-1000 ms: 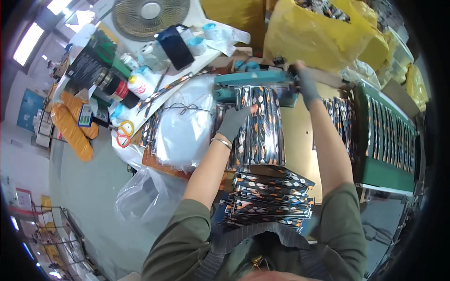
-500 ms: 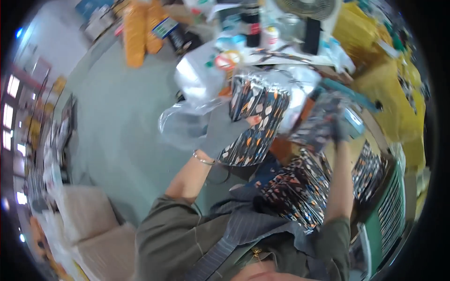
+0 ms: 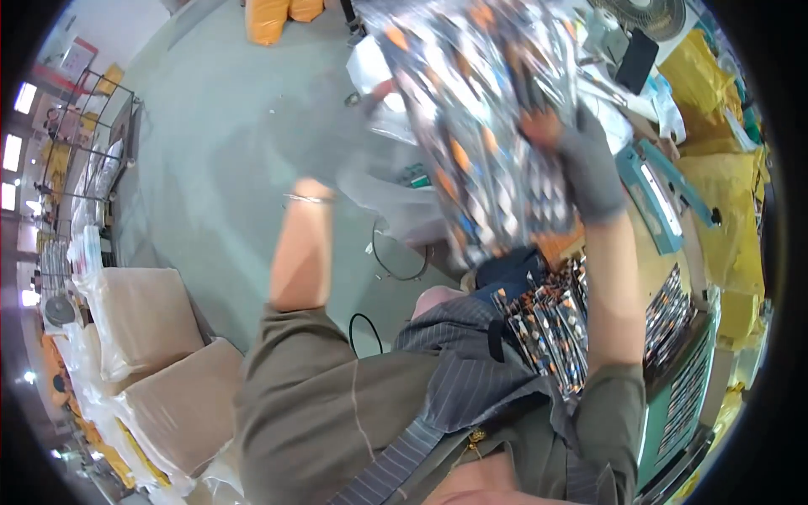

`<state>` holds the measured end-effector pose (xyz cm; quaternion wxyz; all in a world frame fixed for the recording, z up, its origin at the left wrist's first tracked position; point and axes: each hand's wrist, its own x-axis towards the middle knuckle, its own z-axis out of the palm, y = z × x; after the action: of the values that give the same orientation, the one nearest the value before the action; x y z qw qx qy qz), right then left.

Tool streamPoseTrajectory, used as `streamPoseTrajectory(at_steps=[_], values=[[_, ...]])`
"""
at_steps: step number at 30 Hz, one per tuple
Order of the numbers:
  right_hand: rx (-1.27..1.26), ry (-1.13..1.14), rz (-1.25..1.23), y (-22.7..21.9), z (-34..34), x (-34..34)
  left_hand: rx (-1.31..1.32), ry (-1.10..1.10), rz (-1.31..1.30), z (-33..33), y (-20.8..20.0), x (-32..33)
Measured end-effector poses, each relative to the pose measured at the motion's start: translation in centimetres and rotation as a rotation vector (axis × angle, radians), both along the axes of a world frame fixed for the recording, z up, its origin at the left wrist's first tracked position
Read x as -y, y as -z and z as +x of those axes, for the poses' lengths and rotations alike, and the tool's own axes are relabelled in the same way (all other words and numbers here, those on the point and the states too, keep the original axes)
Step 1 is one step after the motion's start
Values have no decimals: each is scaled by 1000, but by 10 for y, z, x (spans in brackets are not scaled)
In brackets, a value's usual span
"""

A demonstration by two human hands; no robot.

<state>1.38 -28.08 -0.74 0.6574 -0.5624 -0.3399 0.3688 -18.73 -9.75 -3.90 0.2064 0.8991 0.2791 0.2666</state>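
Note:
A glossy, dark patterned packet (image 3: 480, 143) with orange, white and blue shapes is raised in front of me, blurred by motion. My right hand (image 3: 589, 164), in a grey fingerless glove, grips its right side with the fingers on its face. My left hand (image 3: 341, 143), also gloved, is smeared against the grey floor; a fingertip shows by the packet's left edge, and I cannot tell whether it touches. Below, a fanned stack of similar patterned pieces (image 3: 547, 324) lies beside my right forearm. Clear plastic film (image 3: 391, 198) hangs under the packet.
On the bench at right lies a teal lever device (image 3: 652, 198), perhaps a sealer. More patterned pieces (image 3: 667, 305) sit beyond my right forearm. Yellow bags (image 3: 715, 202) line the right side, a fan (image 3: 644, 17) stands behind, and wrapped brown packages (image 3: 147, 324) are at left.
My left hand has moved left and away from the middle of the packet it held. My right hand now grips a packet, higher and further left. The view has shifted.

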Motion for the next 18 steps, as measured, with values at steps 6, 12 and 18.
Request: streamPoseTrajectory(at_steps=[6,12,18], values=[[551,141,344,94,-36,-102,-313,-371,-279,-58,178,-82],[1189,-482,-108,226,-34,-55,764,-358,-1479,-67,189,-9],[1000,-223,-47,159,-84,-18,774,-392,-1149,-113,192,2]])
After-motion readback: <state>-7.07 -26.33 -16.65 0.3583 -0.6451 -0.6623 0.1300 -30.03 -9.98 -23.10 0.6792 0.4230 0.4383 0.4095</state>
